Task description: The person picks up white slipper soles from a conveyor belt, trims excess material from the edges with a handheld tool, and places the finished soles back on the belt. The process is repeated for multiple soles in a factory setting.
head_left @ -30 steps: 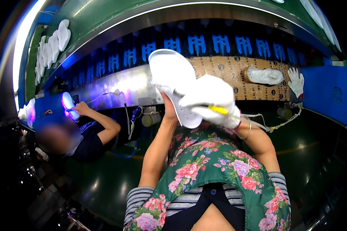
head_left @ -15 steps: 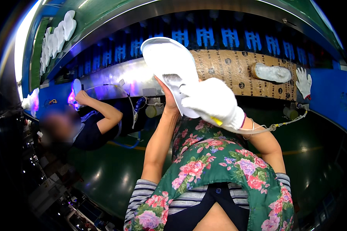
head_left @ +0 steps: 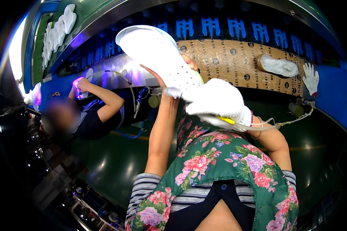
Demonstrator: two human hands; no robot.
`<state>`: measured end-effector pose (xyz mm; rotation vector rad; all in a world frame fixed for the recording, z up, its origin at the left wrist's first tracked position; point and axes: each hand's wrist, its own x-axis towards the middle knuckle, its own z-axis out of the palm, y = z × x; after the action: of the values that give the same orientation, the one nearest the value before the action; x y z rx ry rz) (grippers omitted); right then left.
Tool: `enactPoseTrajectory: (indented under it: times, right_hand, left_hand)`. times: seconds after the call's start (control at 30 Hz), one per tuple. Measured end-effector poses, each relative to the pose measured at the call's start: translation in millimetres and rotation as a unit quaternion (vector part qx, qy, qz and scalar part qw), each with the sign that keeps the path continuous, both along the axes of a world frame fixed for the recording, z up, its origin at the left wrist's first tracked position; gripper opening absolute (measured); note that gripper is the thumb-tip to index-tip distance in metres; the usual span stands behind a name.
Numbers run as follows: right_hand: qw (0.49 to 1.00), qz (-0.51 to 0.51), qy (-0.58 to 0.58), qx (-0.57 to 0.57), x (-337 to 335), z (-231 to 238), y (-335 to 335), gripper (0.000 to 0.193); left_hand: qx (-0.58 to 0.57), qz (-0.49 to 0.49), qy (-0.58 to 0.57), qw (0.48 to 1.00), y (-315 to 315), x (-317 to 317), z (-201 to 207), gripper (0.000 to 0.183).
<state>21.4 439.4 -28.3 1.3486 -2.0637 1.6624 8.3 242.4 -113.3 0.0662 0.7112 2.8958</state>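
White sole (head_left: 154,50); left hand (head_left: 162,82) gripping

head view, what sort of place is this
Probably a shoe factory's production line: a white sole-shaped piece is held up in front, similar white pieces stand in a row at upper left, and a co-worker sits along the same bench.

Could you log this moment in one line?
left hand: bare, holds white sole; right hand: gloved, holds yellow-marked tool; sole contact: unclear; nearby: loose glove
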Motion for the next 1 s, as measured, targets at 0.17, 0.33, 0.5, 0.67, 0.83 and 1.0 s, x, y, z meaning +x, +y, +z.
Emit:
enactPoseTrajectory:
  times: [0.17,0.33,0.5,0.67,0.83,1.0]
  right_hand:
    - [1.0,-0.004,0.002,-0.001,10,-20,-8,0.034]
    - [1.0,-0.02,-0.017,0.002,-1,-17,-2,0.033]
    - [0.99,0.053,-0.129,-0.035,-6,-2,4,0.028]
    - [0.976,0.028,-0.17,0.134,-6,-18,3,0.016]
    - [0.988,0.076,-0.136,0.023,-11,-6,9,0.017]
    - [0.961,0.041,-0.117,0.249,-12,2,-3,0.025]
  left_hand:
    - [0.028,0.005,-0.003,1.0,-1,-12,8,0.125]
    - [0.051,-0.007,0.013,0.999,-4,-22,8,0.124]
    - [0.048,-0.03,-0.004,0.998,-7,-22,12,0.121]
    - [0.001,-0.044,-0.004,0.999,-14,-32,6,0.117]
    - [-0.052,-0.117,-0.024,0.991,-26,-34,-4,0.124]
    - [-0.037,-0.216,0.005,0.976,-29,-39,-8,0.122]
